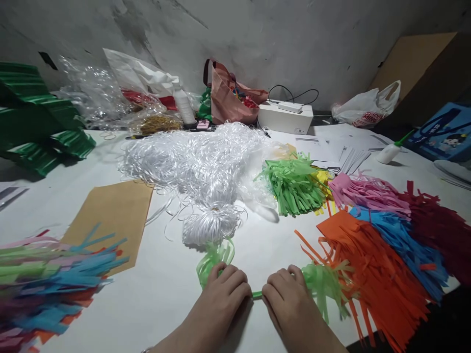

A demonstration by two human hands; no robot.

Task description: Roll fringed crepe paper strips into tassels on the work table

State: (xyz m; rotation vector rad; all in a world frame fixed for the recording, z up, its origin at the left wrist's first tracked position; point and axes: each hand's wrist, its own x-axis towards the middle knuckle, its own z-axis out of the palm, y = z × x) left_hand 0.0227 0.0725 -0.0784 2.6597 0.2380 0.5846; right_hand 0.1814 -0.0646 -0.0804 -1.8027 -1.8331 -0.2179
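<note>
A light green tissue paper tassel lies across the front of the white table, its middle twisted into a thin green strand [256, 295]. My left hand [224, 296] is closed over the strand's left part, and a loose green fringe [213, 260] spreads beyond it. On the right part my right hand [289, 299] is closed too, with another green fringe [324, 284] fanning out past its fingers. A short length of the strand shows between the two hands. That right fringe reaches the orange fringed paper [368, 260].
White ribbon [191, 162] is heaped mid-table behind my hands. At right lie green [294, 184], pink [368, 193], blue [408, 240] and dark red [441, 230] fringed papers. Finished-looking multicoloured tassels [59, 284] and a brown envelope [110, 215] lie left. A glue bottle [390, 153] stands back right.
</note>
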